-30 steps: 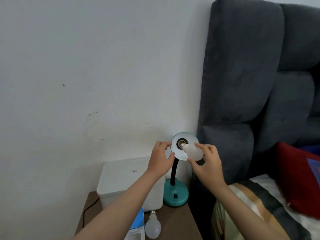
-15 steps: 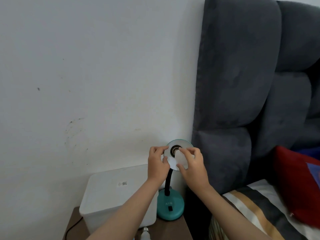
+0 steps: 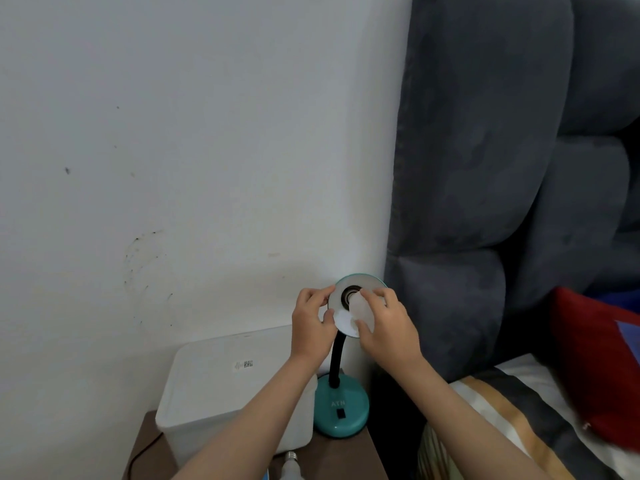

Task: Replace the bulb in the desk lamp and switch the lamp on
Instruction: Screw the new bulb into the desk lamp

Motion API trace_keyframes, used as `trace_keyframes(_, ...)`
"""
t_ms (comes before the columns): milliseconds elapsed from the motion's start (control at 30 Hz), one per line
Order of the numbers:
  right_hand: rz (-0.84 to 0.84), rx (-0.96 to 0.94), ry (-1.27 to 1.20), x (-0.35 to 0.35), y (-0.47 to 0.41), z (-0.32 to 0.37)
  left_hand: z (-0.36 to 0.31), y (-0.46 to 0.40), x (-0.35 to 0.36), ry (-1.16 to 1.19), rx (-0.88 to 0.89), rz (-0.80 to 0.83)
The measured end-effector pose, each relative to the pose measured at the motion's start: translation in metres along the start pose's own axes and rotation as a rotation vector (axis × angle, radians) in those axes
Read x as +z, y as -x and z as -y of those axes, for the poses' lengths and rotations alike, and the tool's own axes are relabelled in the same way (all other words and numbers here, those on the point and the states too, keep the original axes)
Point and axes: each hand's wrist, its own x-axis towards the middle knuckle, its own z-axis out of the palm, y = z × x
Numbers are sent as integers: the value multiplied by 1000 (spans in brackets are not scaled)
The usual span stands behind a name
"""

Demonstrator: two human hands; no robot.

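Note:
A teal desk lamp stands on the bedside table with its round base (image 3: 341,410) and black flexible neck (image 3: 336,358). Its shade (image 3: 346,320) faces me, white inside, with the dark socket (image 3: 349,295) in the middle. My left hand (image 3: 311,323) grips the shade's left rim. My right hand (image 3: 388,327) holds a white bulb (image 3: 362,310) whose base sits at the socket. A second white bulb (image 3: 291,467) lies on the table at the bottom edge of the view.
A white lidded plastic box (image 3: 225,386) stands left of the lamp on the brown table (image 3: 346,455), with a black cable (image 3: 145,448) beside it. A grey padded headboard (image 3: 485,168) rises right of the lamp. The bed holds a striped cover (image 3: 512,417) and a red pillow (image 3: 595,358).
My right hand has brought the bulb from beside the shade into it, up to the socket. My left hand kept its hold on the shade. The view shifted, showing more of the box.

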Motion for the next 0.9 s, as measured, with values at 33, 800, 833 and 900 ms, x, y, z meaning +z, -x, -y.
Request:
trace_keyframes(33,2,32,-11,-2,-1,0,0,0,0,-2,6,4)
trace_keyframes(800,34,14,115,2,8,15,-2,2,-1,-15,19,33)
trace_keyframes(833,29,-4,123,2,8,16,-3,2,-2,-17,22,33)
trace_keyframes(900,31,19,108,1,7,16,-2,2,-2,-21,27,29)
